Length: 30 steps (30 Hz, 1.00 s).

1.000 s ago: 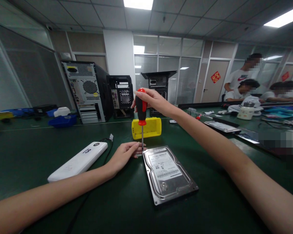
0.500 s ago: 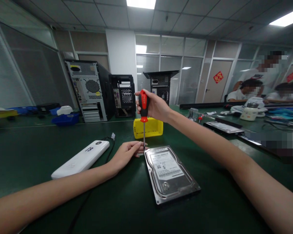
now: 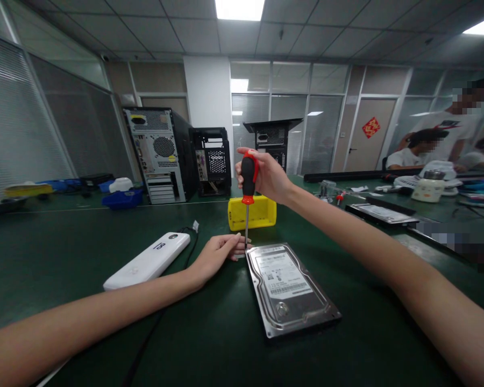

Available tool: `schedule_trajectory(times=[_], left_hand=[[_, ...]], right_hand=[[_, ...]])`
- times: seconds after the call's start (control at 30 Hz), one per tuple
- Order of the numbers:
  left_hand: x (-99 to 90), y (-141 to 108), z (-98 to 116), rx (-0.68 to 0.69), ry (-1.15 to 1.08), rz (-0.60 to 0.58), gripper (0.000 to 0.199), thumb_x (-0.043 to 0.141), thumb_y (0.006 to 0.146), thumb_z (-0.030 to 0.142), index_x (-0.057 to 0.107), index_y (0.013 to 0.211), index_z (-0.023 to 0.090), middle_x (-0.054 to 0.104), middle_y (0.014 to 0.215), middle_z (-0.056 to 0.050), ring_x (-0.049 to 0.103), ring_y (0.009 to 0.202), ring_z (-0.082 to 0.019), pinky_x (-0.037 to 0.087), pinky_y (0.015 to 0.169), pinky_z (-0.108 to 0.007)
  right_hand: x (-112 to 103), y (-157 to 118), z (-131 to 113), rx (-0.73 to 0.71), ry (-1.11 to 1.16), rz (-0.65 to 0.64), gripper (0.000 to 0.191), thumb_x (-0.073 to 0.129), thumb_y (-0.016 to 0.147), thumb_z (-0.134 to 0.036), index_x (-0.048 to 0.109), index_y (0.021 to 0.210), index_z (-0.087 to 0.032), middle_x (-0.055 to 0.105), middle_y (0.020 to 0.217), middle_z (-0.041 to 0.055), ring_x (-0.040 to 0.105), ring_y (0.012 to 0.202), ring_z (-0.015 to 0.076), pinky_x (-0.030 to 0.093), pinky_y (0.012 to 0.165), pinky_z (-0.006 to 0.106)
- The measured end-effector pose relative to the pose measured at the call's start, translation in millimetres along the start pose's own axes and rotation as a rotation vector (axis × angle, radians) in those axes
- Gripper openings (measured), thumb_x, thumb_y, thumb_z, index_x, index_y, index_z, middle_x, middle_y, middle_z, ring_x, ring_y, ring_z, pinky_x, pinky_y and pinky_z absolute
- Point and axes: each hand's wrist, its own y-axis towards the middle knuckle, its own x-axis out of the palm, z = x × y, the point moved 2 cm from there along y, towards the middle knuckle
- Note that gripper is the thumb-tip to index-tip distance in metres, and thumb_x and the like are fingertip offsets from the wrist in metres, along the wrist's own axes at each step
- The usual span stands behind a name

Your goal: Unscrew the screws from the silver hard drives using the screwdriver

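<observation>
My right hand (image 3: 268,173) is wrapped round the red-and-black handle of a screwdriver (image 3: 248,180), which stands nearly upright with its shaft pointing down. The screwdriver's tip meets the far left corner of a silver hard drive (image 3: 288,285) that lies label side up on the table. Beside that corner rests my left hand (image 3: 221,252), its fingers stretched out behind the shaft. Whether those fingertips touch the drive or the tip, I cannot tell. Behind both hands a yellow plastic bin (image 3: 262,215) lies on its side, opening towards me.
To the left lies a white power bank (image 3: 149,260) with a black cable. Computer cases (image 3: 161,156) stand at the back, near a blue bin (image 3: 123,199). At the right are another hard drive (image 3: 383,213) and a cream jar (image 3: 428,187). Other people sit and stand beyond.
The screwdriver handle has turned, with a black side now facing me where red did before. My view has shifted slightly left and up. My left hand keeps its place by the drive's corner.
</observation>
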Motion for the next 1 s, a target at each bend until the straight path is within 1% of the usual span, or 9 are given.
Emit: schedule_trajectory(times=[0.1, 0.23, 0.33, 0.43, 0.53, 0.6, 0.77, 0.9, 1.0], left_hand=[[1.1, 0, 2, -0.014, -0.032, 0.017, 0.046, 0.05, 0.086, 0.049, 0.065, 0.104, 0.008, 0.069, 0.105, -0.015, 0.064, 0.096, -0.023, 0.046, 0.072, -0.027], [1.0, -2, 4, -0.016, -0.033, 0.042, 0.05, 0.043, 0.09, 0.05, 0.065, 0.102, 0.007, 0.069, 0.104, -0.015, 0.064, 0.096, -0.023, 0.046, 0.071, -0.027], [0.9, -3, 4, -0.017, -0.03, 0.039, 0.051, 0.038, 0.092, 0.049, 0.065, 0.102, 0.006, 0.069, 0.103, -0.016, 0.065, 0.095, -0.023, 0.046, 0.07, -0.027], [0.5, -2, 3, -0.01, -0.024, 0.039, 0.054, 0.039, 0.091, 0.052, 0.066, 0.101, 0.006, 0.069, 0.103, -0.016, 0.065, 0.096, -0.023, 0.047, 0.069, -0.026], [0.6, -1, 2, 0.004, -0.014, 0.029, 0.055, 0.041, 0.089, 0.054, 0.065, 0.101, 0.007, 0.069, 0.104, -0.015, 0.065, 0.097, -0.024, 0.047, 0.07, -0.026], [1.1, -1, 2, 0.005, -0.008, 0.03, 0.056, 0.042, 0.088, 0.056, 0.065, 0.102, 0.007, 0.069, 0.105, -0.015, 0.064, 0.098, -0.024, 0.047, 0.071, -0.027], [3.8, -3, 7, -0.034, -0.016, 0.037, 0.054, 0.046, 0.087, 0.055, 0.065, 0.103, 0.008, 0.067, 0.108, -0.015, 0.064, 0.099, -0.024, 0.047, 0.074, -0.027], [4.4, -3, 7, -0.047, -0.029, 0.054, 0.051, 0.047, 0.087, 0.053, 0.065, 0.103, 0.007, 0.067, 0.108, -0.015, 0.064, 0.098, -0.024, 0.047, 0.075, -0.027], [3.6, -2, 6, -0.034, -0.035, 0.052, 0.052, 0.047, 0.087, 0.053, 0.065, 0.103, 0.007, 0.068, 0.106, -0.016, 0.064, 0.097, -0.024, 0.047, 0.073, -0.027]], right_hand=[[-2, -2, -2, -0.002, -0.058, -0.035, 0.024, 0.05, 0.085, -0.03, 0.046, 0.106, -0.02, 0.052, 0.079, -0.0017, 0.054, 0.067, 0.0112, 0.052, 0.066, 0.029], [-4, -2, -2, -0.076, -0.238, -0.012, 0.022, 0.058, 0.083, -0.03, 0.047, 0.1, -0.02, 0.054, 0.083, -0.0005, 0.056, 0.071, 0.012, 0.053, 0.067, 0.029], [-1, -3, -1, -0.114, -0.3, 0.0, 0.022, 0.059, 0.083, -0.032, 0.045, 0.097, -0.022, 0.054, 0.078, -0.0021, 0.055, 0.066, 0.0108, 0.052, 0.064, 0.028], [5, -5, 0, -0.105, -0.274, -0.014, 0.024, 0.058, 0.083, -0.037, 0.042, 0.096, -0.024, 0.052, 0.074, -0.0037, 0.054, 0.062, 0.0108, 0.051, 0.06, 0.028], [9, -7, 2, -0.041, -0.164, -0.065, 0.027, 0.052, 0.084, -0.043, 0.042, 0.102, -0.026, 0.051, 0.078, -0.0026, 0.054, 0.066, 0.0119, 0.053, 0.063, 0.031], [8, -6, 4, -0.019, -0.128, -0.087, 0.03, 0.052, 0.084, -0.042, 0.042, 0.106, -0.026, 0.05, 0.08, -0.002, 0.053, 0.068, 0.0121, 0.053, 0.063, 0.032], [-2, -5, 7, -0.07, -0.197, 0.03, 0.034, 0.062, 0.079, -0.039, 0.035, 0.095, -0.024, 0.051, 0.077, -0.0045, 0.054, 0.061, 0.0099, 0.054, 0.061, 0.03], [0, -6, 5, -0.118, -0.228, -0.002, 0.037, 0.064, 0.079, -0.035, 0.03, 0.09, -0.025, 0.052, 0.073, -0.0066, 0.055, 0.055, 0.0091, 0.052, 0.059, 0.028], [3, -8, 5, -0.128, -0.209, 0.006, 0.032, 0.057, 0.083, -0.041, 0.031, 0.094, -0.025, 0.051, 0.07, -0.0069, 0.054, 0.052, 0.0094, 0.05, 0.055, 0.027]])
